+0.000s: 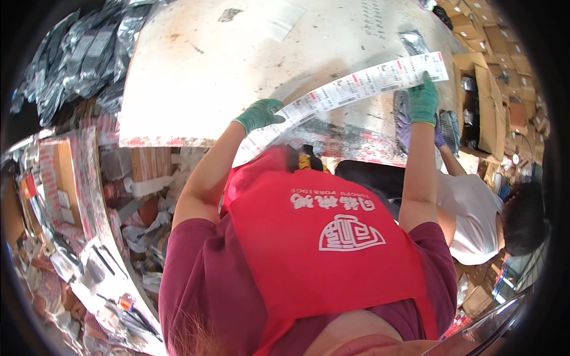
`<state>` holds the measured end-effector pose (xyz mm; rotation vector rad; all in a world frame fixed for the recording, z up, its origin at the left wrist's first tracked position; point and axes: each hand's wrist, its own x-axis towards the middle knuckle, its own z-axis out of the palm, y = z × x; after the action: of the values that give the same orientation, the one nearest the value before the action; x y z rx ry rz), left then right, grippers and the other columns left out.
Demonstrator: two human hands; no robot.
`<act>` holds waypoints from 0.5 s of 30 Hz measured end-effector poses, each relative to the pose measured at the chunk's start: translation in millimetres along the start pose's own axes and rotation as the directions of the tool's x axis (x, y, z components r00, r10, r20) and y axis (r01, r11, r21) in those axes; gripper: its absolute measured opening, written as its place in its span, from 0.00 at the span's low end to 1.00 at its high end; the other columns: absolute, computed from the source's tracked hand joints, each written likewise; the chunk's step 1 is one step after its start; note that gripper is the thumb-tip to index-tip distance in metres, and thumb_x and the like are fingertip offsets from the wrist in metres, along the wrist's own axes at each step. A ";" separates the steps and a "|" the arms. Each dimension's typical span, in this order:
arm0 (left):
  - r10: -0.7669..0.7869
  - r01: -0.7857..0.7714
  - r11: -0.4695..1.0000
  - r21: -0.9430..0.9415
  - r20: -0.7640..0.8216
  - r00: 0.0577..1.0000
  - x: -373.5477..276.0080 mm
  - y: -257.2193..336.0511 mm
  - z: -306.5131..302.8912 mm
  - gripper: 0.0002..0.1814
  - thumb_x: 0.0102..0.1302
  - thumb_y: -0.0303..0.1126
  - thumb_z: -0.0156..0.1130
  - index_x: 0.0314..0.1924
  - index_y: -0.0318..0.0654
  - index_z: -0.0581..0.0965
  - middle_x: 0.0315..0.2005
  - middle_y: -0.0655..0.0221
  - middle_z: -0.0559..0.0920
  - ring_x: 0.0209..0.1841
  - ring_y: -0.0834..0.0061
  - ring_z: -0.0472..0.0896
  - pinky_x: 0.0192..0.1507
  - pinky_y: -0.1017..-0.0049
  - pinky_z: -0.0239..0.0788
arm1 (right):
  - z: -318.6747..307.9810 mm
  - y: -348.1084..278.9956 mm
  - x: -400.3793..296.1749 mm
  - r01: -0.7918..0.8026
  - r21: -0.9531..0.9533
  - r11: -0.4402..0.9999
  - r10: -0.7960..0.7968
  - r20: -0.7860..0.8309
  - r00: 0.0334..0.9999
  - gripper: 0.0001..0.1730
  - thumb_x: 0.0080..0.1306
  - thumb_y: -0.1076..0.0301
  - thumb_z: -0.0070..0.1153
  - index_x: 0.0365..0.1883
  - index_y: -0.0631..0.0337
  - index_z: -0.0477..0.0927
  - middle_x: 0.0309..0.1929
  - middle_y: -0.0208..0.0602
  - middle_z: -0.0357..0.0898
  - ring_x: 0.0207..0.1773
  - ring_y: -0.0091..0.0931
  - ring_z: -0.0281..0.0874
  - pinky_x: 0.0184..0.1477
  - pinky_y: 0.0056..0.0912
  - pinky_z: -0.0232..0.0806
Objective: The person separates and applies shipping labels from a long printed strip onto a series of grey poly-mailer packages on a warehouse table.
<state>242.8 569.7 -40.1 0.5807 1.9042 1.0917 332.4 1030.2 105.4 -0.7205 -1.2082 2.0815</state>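
A long strip of printed paper labels [343, 91] runs in a curve over the white, stained tabletop [200, 80], from near my red apron up towards the far right. My right hand [423, 100], in a green glove, grips the strip close to its far right end, with the fingertips over its face. Further left, my left hand [262, 115], also green-gloved, is at the strip's upper edge, its thumb and fingers parted around that edge. Whether it pinches the paper cannot be told. A dark plastic package [413, 42] lies just beyond the strip's right end.
At the right, a co-worker in a pale shirt [465, 213] reaches to the table with a purple-gloved hand [402, 124], beside an open cardboard box [487, 111]. Grey plastic-wrapped packages [89, 53] are piled at the upper left. Cartons [512, 53] stand beyond the right edge.
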 end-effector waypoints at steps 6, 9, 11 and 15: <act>0.094 -0.089 0.937 0.338 0.004 0.996 52.0 62.7 23.0 0.21 0.56 0.40 0.64 0.50 0.43 0.81 0.46 0.53 0.83 0.50 0.56 0.81 0.54 0.65 0.71 | 11.6 -8.5 -16.4 0.035 -0.074 0.997 -0.040 -0.073 0.997 0.25 0.69 0.68 0.54 0.63 0.67 0.67 0.59 0.46 0.74 0.58 0.36 0.75 0.56 0.45 0.73; 0.103 -0.101 0.944 0.313 0.012 0.995 58.6 53.9 25.9 0.20 0.56 0.37 0.64 0.49 0.43 0.82 0.44 0.54 0.84 0.50 0.57 0.81 0.54 0.65 0.70 | 12.9 -11.5 -17.2 0.013 -0.001 1.000 -0.013 -0.077 0.997 0.25 0.68 0.70 0.57 0.61 0.67 0.69 0.56 0.44 0.76 0.55 0.35 0.77 0.52 0.41 0.75; 0.113 -0.130 0.965 0.230 0.085 0.990 60.0 51.7 16.6 0.20 0.54 0.36 0.68 0.48 0.41 0.82 0.45 0.55 0.84 0.50 0.60 0.82 0.55 0.66 0.70 | 15.7 -17.2 -23.7 0.007 0.041 0.999 -0.005 -0.042 0.999 0.21 0.67 0.70 0.59 0.57 0.66 0.73 0.51 0.41 0.79 0.52 0.33 0.79 0.51 0.38 0.75; 0.400 -0.397 0.916 0.057 -0.094 0.912 70.2 104.3 10.7 0.41 0.53 0.45 0.76 0.63 0.35 0.71 0.52 0.50 0.80 0.57 0.56 0.77 0.61 0.65 0.67 | 57.6 -22.5 -63.0 0.042 0.046 0.998 -0.044 0.045 0.998 0.17 0.68 0.70 0.59 0.54 0.63 0.76 0.50 0.37 0.80 0.49 0.30 0.80 0.50 0.35 0.76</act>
<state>212.6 678.7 15.8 0.9833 1.9458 1.3683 338.3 960.8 159.6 -0.6239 -1.1873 2.0937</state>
